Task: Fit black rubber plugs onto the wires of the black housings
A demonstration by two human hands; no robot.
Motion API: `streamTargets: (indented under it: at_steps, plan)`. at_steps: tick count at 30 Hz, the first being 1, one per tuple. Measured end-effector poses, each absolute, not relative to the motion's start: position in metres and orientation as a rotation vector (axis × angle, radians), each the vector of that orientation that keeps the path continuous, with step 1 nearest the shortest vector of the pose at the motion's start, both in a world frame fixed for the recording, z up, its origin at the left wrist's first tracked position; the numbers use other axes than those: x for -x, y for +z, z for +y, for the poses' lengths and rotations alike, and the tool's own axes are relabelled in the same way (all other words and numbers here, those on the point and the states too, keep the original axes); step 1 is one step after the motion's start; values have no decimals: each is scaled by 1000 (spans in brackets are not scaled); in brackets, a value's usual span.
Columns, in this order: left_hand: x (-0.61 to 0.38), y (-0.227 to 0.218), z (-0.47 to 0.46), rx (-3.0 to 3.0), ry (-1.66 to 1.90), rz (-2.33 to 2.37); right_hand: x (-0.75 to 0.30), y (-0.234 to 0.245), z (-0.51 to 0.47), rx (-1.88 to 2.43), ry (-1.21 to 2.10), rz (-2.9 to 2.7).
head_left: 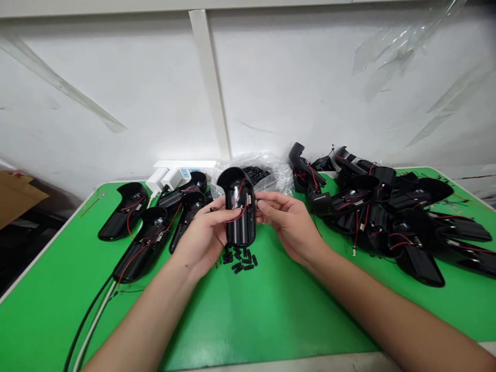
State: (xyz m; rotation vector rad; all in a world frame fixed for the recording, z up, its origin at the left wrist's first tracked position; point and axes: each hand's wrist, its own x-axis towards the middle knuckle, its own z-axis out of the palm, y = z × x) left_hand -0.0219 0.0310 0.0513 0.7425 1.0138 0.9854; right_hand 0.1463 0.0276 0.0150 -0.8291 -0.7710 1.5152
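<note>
My left hand (pixel 207 227) is closed around the left side of a black plastic housing (pixel 240 230), its thumb lying over the front. The housing is a curved shell, held upright above the table, with thin red wires (pixel 243 199) inside. At the shell's right edge, my right hand (pixel 284 217) pinches a small black part (pixel 257 204) between thumb and forefinger. Most of that part is hidden by the fingers. Below the housing lies a loose group of small black pieces (pixel 242 261) on the green table (pixel 248 315).
Several similar housings (pixel 141 253) lie at the left, beside a black cable and a white cable (pixel 95 323). A large heap of them (pixel 372 212) covers the right side. Behind my hands stand a clear bag (pixel 277 178) of small black pieces and a white power strip (pixel 201 165).
</note>
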Motion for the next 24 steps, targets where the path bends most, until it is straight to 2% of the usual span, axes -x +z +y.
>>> streamTargets:
  at_steps: [9, 24]
  plan:
    - [20, 51, 33, -593, 1116, 1078, -146, 12, 27, 832, 1451, -922]
    - [13, 47, 26, -725, 1179, 1089, -142, 9, 27, 839, 1480, -783]
